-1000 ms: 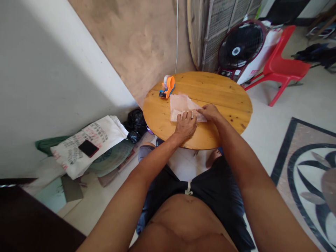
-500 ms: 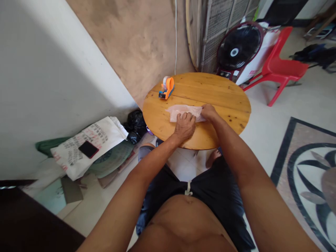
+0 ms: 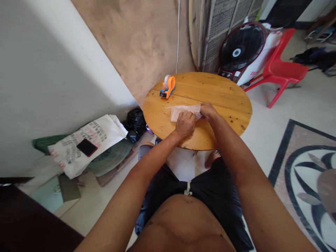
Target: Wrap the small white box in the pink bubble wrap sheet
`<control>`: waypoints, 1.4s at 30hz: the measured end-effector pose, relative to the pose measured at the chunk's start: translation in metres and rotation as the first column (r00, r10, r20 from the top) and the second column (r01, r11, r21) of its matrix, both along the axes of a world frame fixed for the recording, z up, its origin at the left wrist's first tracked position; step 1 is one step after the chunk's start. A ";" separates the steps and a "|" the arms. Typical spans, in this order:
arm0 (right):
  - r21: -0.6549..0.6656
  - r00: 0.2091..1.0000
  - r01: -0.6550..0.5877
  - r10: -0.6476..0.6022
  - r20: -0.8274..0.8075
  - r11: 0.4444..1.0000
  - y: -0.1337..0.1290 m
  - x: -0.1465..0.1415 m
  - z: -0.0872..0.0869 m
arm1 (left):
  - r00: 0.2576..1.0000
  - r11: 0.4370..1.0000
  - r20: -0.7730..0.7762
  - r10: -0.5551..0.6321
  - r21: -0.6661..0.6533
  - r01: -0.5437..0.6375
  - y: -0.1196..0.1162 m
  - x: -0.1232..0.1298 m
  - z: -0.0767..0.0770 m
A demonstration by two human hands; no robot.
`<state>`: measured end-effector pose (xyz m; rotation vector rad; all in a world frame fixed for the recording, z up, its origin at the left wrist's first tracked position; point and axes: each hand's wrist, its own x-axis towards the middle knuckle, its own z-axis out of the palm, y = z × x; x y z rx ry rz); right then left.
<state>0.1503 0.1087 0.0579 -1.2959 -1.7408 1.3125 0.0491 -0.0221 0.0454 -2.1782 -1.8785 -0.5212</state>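
Note:
A flattened piece of translucent, pinkish bubble wrap [image 3: 176, 112] lies on the round wooden table [image 3: 223, 89]. On its near edge rests my left hand [image 3: 186, 124], the fingers curled and closed on the plastic. My right hand [image 3: 208, 112] grips the wrap's right end, with its fingertips partly hidden behind the hand. Whether anything is inside the wrap cannot be made out. Beyond the wrap, toward the table's far left edge, stands an orange and blue tape dispenser [image 3: 169, 86] with a roll of tape.
Left of the table, a white printed sack [image 3: 105, 131] carries a dark phone [image 3: 87, 147], beside black plastic bags [image 3: 135, 120]. A round black fan [image 3: 241, 47] and a red plastic chair [image 3: 285, 73] stand at the back right. A wall borders the left.
My left hand's fingers have curled in from a more spread pose and now bunch the wrap. The wrap's right end is drawn up slightly at my right hand.

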 end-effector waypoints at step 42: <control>0.740 0.976 -0.070 -0.106 0.188 0.669 -0.056 -0.003 -0.036 | 0.735 0.924 0.669 0.109 -0.341 0.173 0.085 -0.060 0.035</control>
